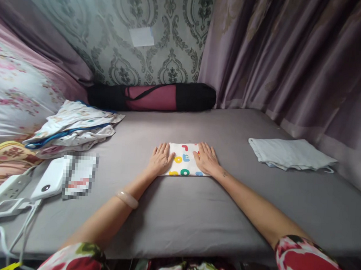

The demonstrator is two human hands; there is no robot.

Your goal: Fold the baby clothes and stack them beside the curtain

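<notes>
Left hand point(161, 159) and right hand point(208, 159) are apart, palms flat, fingers extended, pressing opposite sides of the folded letter-print cloth point(185, 161) between them; folded pale-grey cloth point(290, 153) lies right of the right hand

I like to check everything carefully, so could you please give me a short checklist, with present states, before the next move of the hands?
1. Left hand touches left side of the folded white printed cloth: ok.
2. Right hand touches its right side: ok.
3. Printed cloth lies flat on the grey sheet: ok.
4. Folded pale grey cloth lies apart from the right hand: ok.
5. White power strip is apart from the left hand: ok.
6. Inner layers of the printed cloth are even: cannot tell, they are hidden.
</notes>
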